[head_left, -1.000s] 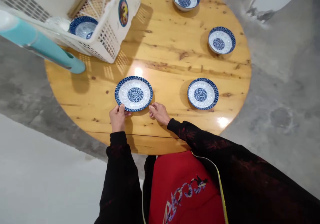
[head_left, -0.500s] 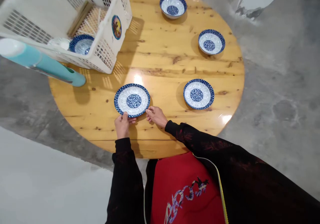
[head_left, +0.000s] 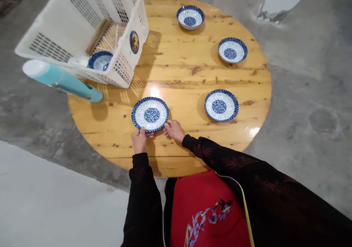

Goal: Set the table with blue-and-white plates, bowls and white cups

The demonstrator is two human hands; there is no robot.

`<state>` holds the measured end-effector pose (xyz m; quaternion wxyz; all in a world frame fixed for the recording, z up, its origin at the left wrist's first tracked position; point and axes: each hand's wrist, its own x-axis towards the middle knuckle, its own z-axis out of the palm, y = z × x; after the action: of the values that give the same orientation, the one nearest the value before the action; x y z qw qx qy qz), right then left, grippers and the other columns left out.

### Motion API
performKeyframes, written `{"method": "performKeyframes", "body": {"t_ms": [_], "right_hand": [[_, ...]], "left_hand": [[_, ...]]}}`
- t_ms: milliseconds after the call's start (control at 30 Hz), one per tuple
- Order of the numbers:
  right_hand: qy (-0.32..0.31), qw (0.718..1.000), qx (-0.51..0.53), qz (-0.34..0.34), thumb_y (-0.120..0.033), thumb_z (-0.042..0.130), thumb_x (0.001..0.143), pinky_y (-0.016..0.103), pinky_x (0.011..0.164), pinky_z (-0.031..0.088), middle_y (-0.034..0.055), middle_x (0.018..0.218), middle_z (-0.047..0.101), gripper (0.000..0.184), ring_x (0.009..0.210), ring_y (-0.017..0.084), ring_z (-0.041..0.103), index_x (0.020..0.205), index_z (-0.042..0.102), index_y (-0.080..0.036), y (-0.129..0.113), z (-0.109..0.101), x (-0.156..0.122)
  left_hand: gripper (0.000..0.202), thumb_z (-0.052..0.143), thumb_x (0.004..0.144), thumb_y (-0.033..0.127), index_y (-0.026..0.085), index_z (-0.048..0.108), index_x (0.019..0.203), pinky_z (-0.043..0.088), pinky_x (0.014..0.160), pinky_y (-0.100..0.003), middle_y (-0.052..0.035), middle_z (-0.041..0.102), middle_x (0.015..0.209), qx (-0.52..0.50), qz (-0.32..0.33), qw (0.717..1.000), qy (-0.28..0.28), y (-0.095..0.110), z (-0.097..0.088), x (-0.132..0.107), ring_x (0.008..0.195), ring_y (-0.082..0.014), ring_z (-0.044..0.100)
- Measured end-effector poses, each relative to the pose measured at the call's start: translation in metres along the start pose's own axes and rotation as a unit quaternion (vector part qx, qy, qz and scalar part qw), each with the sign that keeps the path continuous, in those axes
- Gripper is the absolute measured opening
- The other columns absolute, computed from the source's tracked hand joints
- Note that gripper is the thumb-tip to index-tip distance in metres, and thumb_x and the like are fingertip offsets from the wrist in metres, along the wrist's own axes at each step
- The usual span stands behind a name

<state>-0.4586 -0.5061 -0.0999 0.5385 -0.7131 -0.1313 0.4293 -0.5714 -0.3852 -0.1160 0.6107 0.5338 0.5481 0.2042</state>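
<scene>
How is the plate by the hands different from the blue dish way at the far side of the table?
The near plate is flat and wide; the far bowl is deeper, with taller sides. The left hand and right hand touch the near plate's rim; nothing touches the far bowl. Both are round, blue and white, upright on the wooden table.

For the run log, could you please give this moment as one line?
left hand: grips plate at near rim | right hand: fingertips at same rim | plate: flat on table | basket: far left, blue dish inside
</scene>
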Motion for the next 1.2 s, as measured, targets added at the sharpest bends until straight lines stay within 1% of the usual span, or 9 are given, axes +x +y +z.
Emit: {"method": "performKeyframes", "body": {"t_ms": [167, 367, 500, 700, 800, 900, 1033, 1133, 1200], "right_hand": [[-0.002, 1.0, 0.011, 0.0, -0.017, 0.047, 0.094, 0.014, 0.043, 0.049, 0.0002, 0.063, 0.062, 0.025, 0.049, 0.007, 0.061, 0.069, 0.049, -0.017, 0.004, -0.001, 0.002], [-0.001, 0.999, 0.048, 0.025, -0.02, 0.05, 0.094, 0.014, 0.042, 0.049, 0.0003, 0.061, 0.061, 0.024, 0.047, 0.007, 0.06, 0.071, 0.051, -0.016, 0.011, -0.002, 0.006], [-0.013, 0.999, 0.041, 0.023, -0.021, 0.052, 0.094, 0.014, 0.041, 0.048, 0.0006, 0.06, 0.061, 0.024, 0.047, 0.008, 0.06, 0.071, 0.052, -0.014, 0.012, 0.0, 0.002], [-0.036, 0.999, 0.026, 0.03, -0.024, 0.053, 0.094, 0.016, 0.042, 0.05, 0.0002, 0.06, 0.062, 0.025, 0.048, 0.008, 0.061, 0.07, 0.051, -0.015, 0.018, 0.008, -0.007], [-0.046, 0.998, 0.023, 0.029, -0.026, 0.053, 0.094, 0.014, 0.041, 0.049, 0.0002, 0.061, 0.062, 0.025, 0.048, 0.008, 0.061, 0.071, 0.051, -0.016, 0.021, 0.011, -0.008], [-0.043, 0.999, 0.021, 0.02, -0.026, 0.053, 0.094, 0.015, 0.04, 0.049, 0.0008, 0.062, 0.062, 0.025, 0.048, 0.008, 0.062, 0.071, 0.052, -0.016, 0.023, 0.012, -0.007], [-0.056, 0.998, 0.02, 0.008, -0.03, 0.055, 0.093, 0.015, 0.04, 0.049, 0.0005, 0.062, 0.062, 0.026, 0.047, 0.008, 0.061, 0.071, 0.052, -0.016, 0.025, 0.011, -0.01], [-0.081, 0.996, 0.024, 0.021, -0.031, 0.054, 0.093, 0.015, 0.041, 0.049, -0.0006, 0.06, 0.061, 0.027, 0.046, 0.007, 0.059, 0.071, 0.052, -0.016, 0.031, 0.007, -0.02], [-0.09, 0.995, 0.028, 0.034, -0.028, 0.053, 0.093, 0.015, 0.041, 0.048, -0.0009, 0.061, 0.06, 0.026, 0.046, 0.007, 0.059, 0.071, 0.053, -0.016, 0.038, 0.0, -0.028]], "left_hand": [[0.021, 0.059, 0.074, 0.035, 0.017, 0.05, 0.072, 0.051, 0.047, -0.021, -0.0008, 0.06, 0.051, 0.006, 0.016, 1.0, -0.007, -0.003, 0.001, 0.0, 0.051, -0.0172, 0.067], [0.018, 0.056, 0.08, 0.03, 0.016, 0.048, 0.07, 0.051, 0.046, -0.021, -0.0012, 0.06, 0.052, 0.005, 0.0, 1.0, -0.009, -0.003, 0.001, -0.002, 0.05, -0.0158, 0.066], [0.017, 0.054, 0.082, 0.027, 0.016, 0.048, 0.07, 0.05, 0.045, -0.021, -0.002, 0.06, 0.053, 0.014, -0.007, 1.0, -0.003, -0.005, -0.006, -0.005, 0.051, -0.0169, 0.067], [0.016, 0.056, 0.08, 0.026, 0.016, 0.051, 0.069, 0.048, 0.043, -0.02, 0.0023, 0.053, 0.047, 0.014, -0.011, 1.0, -0.003, -0.005, -0.018, -0.01, 0.045, -0.0154, 0.063], [0.015, 0.057, 0.078, 0.027, 0.016, 0.052, 0.069, 0.048, 0.042, -0.02, 0.0039, 0.051, 0.045, 0.012, -0.011, 1.0, -0.003, -0.004, -0.021, -0.011, 0.044, -0.0145, 0.061], [0.015, 0.057, 0.078, 0.027, 0.017, 0.052, 0.069, 0.049, 0.042, -0.021, 0.0036, 0.053, 0.046, 0.017, -0.016, 1.0, 0.006, -0.002, -0.021, -0.011, 0.043, -0.0142, 0.06], [0.019, 0.058, 0.078, 0.033, 0.017, 0.052, 0.07, 0.051, 0.045, -0.023, 0.0017, 0.059, 0.051, 0.021, -0.025, 0.999, 0.004, -0.002, -0.023, -0.012, 0.047, -0.015, 0.063], [0.026, 0.061, 0.077, 0.041, 0.017, 0.053, 0.071, 0.051, 0.047, -0.023, 0.0014, 0.059, 0.053, 0.017, -0.008, 1.0, 0.001, -0.005, -0.028, -0.016, 0.049, -0.0156, 0.065], [0.033, 0.061, 0.078, 0.047, 0.015, 0.056, 0.071, 0.051, 0.048, -0.022, -0.0018, 0.063, 0.058, 0.016, 0.007, 1.0, 0.0, -0.01, -0.032, -0.021, 0.05, -0.015, 0.065]]}}
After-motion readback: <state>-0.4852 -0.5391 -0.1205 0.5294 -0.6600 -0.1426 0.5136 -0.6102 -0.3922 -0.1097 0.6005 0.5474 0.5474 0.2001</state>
